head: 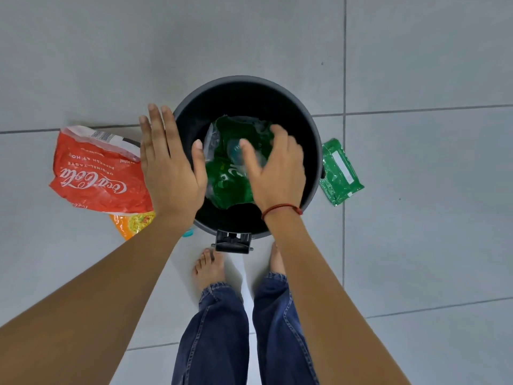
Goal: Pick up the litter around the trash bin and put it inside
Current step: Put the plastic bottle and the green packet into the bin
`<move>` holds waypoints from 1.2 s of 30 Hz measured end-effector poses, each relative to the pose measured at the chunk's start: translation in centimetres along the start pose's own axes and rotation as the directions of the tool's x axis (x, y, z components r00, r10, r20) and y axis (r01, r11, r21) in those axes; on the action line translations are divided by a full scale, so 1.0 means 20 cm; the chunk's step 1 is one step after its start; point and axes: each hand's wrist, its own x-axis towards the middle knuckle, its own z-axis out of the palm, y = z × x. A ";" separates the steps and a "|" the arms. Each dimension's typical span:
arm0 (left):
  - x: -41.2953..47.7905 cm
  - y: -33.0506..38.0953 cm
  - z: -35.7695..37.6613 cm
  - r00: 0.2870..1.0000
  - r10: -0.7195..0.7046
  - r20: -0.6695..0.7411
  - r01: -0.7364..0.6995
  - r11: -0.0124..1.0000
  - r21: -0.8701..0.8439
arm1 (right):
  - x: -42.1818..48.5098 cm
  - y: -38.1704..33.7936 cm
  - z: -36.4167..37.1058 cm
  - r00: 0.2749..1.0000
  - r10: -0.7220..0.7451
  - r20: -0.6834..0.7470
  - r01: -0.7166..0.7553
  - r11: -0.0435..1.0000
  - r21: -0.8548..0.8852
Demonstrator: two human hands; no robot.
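Observation:
A round black trash bin (249, 102) stands open on the grey tile floor, seen from above. Inside it lies a crumpled green plastic wrapper (226, 182). My right hand (277, 173) hovers over the bin above the wrapper, fingers spread and blurred, holding nothing. My left hand (169, 168) is flat and open over the bin's left rim. A red Coca-Cola wrapper (97, 173) lies on the floor left of the bin, with an orange noodle packet (133, 223) partly under it. A green packet (340, 172) lies against the bin's right side.
A small light-blue item (188, 233) peeks out by the bin's lower left, mostly hidden by my left arm. The bin's pedal (233, 241) faces my bare feet (208, 269), which stand just below it. Grey tiles surround everything.

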 end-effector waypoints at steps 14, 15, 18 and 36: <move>0.00 0.00 0.01 0.999 0.018 -0.034 -0.018 1.000 -0.019 | 0.39 0.91 0.13 0.688 0.669 0.281 -0.616 0.743 -0.261; 0.00 -0.01 0.01 0.999 0.020 -0.035 -0.021 1.000 -0.019 | 0.39 0.93 0.16 0.673 0.678 0.297 -0.619 0.735 -0.276; 0.00 -0.01 0.02 0.999 0.027 -0.047 -0.028 0.999 -0.025 | 0.38 0.97 0.24 0.716 0.632 0.297 -0.550 0.773 -0.317; 0.00 -0.01 -0.01 0.999 0.023 -0.036 -0.030 0.981 -0.190 | 0.06 0.07 -0.31 0.856 -0.223 -0.467 0.314 0.941 0.127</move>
